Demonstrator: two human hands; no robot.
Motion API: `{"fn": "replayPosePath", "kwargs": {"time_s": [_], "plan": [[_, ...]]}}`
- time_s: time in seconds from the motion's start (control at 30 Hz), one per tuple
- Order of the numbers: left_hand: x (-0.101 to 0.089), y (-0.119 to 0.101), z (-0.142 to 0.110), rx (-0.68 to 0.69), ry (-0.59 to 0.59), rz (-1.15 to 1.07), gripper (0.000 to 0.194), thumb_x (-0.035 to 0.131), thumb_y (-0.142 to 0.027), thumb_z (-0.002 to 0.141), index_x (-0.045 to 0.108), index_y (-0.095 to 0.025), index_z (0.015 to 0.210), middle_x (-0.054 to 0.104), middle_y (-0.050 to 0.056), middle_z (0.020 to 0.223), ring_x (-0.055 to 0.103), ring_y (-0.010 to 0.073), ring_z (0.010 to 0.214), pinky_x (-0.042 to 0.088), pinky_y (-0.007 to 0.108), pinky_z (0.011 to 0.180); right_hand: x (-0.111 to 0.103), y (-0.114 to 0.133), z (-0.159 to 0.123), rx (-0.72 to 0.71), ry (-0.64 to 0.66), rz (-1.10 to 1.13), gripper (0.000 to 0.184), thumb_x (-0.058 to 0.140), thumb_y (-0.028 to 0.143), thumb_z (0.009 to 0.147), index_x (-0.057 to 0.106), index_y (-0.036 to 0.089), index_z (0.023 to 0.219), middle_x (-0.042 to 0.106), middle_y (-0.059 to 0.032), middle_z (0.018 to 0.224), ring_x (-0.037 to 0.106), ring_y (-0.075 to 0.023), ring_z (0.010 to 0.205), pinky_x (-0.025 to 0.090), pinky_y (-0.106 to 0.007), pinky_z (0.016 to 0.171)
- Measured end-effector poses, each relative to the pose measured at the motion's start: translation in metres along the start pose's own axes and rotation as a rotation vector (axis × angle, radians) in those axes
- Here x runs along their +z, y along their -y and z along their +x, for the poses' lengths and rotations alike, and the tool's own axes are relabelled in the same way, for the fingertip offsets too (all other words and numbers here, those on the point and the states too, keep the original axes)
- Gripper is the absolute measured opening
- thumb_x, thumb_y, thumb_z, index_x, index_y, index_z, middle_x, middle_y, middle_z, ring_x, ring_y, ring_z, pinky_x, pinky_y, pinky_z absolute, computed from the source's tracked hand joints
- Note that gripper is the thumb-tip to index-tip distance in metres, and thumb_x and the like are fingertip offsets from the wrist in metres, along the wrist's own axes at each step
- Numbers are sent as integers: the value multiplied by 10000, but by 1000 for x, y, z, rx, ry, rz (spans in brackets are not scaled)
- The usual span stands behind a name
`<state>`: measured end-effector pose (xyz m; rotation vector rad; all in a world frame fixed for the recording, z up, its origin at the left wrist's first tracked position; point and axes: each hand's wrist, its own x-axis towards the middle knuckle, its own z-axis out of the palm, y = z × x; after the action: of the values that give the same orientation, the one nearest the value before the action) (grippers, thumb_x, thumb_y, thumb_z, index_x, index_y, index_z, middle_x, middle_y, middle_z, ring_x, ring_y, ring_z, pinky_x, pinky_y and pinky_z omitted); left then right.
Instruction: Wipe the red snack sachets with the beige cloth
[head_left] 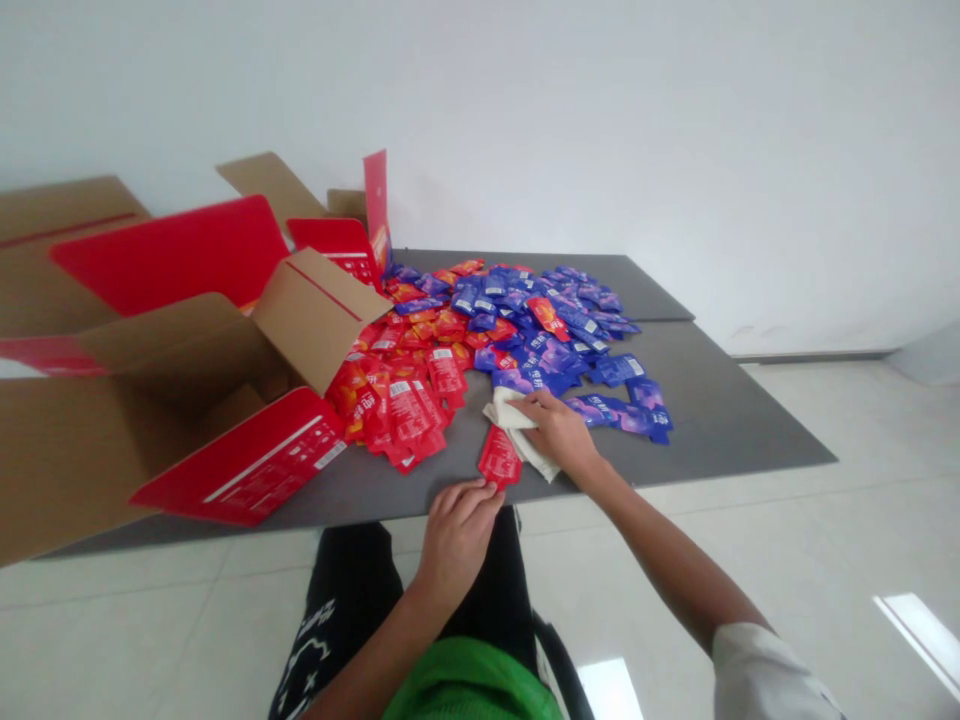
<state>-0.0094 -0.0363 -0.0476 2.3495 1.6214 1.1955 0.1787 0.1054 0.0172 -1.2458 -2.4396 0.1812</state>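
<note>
A red packet [498, 462] lies flat near the table's front edge. My left hand [465, 522] has its fingertips on the packet's near end, pinching or pressing it there. A cream cloth [514, 418] is gripped in my right hand [559, 432], and it covers the far end of the same packet. Just beyond the cloth is a heap of blue-purple packets [541, 352]. Left of my hands, a pile of red and orange packets [405, 405] spreads over the tabletop.
Open cardboard boxes with red printed flaps, one near [247, 460] and one farther back [335, 236], stand at the left of the grey table [739, 430]. One flap leans over the red pile. A white wall [675, 130] rises behind the table.
</note>
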Motion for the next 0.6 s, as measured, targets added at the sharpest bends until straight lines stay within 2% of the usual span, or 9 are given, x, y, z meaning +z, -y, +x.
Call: {"fn": "replayPosePath", "kwargs": {"time_s": [0.07, 0.17, 0.27, 0.33, 0.43, 0.53, 0.6], "plan": [[0, 0, -1, 0, 3, 1, 232, 572, -181, 996, 740, -240, 1144, 761, 52, 1079, 664, 228, 1086, 516, 402, 960, 0, 8, -10, -28, -18, 19, 529, 634, 83, 882, 661, 281, 1372, 682, -83, 1219, 684, -214, 1038, 547, -278, 883], [0, 0, -3, -15, 15, 35, 198, 590, -172, 983, 755, -242, 1068, 754, 51, 1008, 657, 240, 1029, 513, 407, 919, 8, 28, -32, -140, 70, 118, 499, 657, 131, 896, 662, 305, 1363, 692, -57, 1231, 684, -196, 1072, 539, -248, 895], [0, 0, -3, -20, 18, 24, 194, 598, -161, 979, 751, -239, 1070, 754, 45, 1013, 650, 240, 1038, 504, 407, 922, 14, 29, -32, -150, 145, 137, 444, 669, 161, 909, 679, 290, 1333, 691, -52, 1259, 689, -194, 1080, 539, -245, 907], [0, 1, -2, -15, 14, -14, 222, 604, -153, 980, 731, -237, 1142, 757, 36, 1087, 644, 227, 1095, 494, 398, 960, 12, 16, -16, -74, 108, 95, 449, 658, 141, 907, 680, 277, 1334, 687, -62, 1251, 691, -200, 1065, 543, -256, 905], [0, 0, -1, -21, 0, -36, 222, 612, -152, 979, 727, -233, 1150, 759, 28, 1109, 647, 213, 1107, 492, 390, 973, 3, -1, 4, 23, 15, 14, 438, 636, 123, 909, 692, 250, 1324, 690, -84, 1200, 693, -214, 1008, 552, -276, 872], [0, 0, -2, -26, 6, -36, 224, 604, -159, 985, 727, -234, 1156, 757, 33, 1104, 647, 213, 1106, 491, 390, 976, 0, 7, -8, -29, -20, 41, 495, 621, 99, 897, 664, 256, 1365, 680, -84, 1223, 681, -213, 1040, 542, -272, 892], [-1, -1, -3, -31, 21, -16, 205, 594, -164, 989, 741, -235, 1113, 756, 40, 1063, 649, 223, 1072, 496, 397, 951, 3, 21, -25, -109, 37, 105, 495, 630, 123, 901, 657, 277, 1371, 683, -69, 1231, 677, -200, 1069, 534, -253, 904]]}}
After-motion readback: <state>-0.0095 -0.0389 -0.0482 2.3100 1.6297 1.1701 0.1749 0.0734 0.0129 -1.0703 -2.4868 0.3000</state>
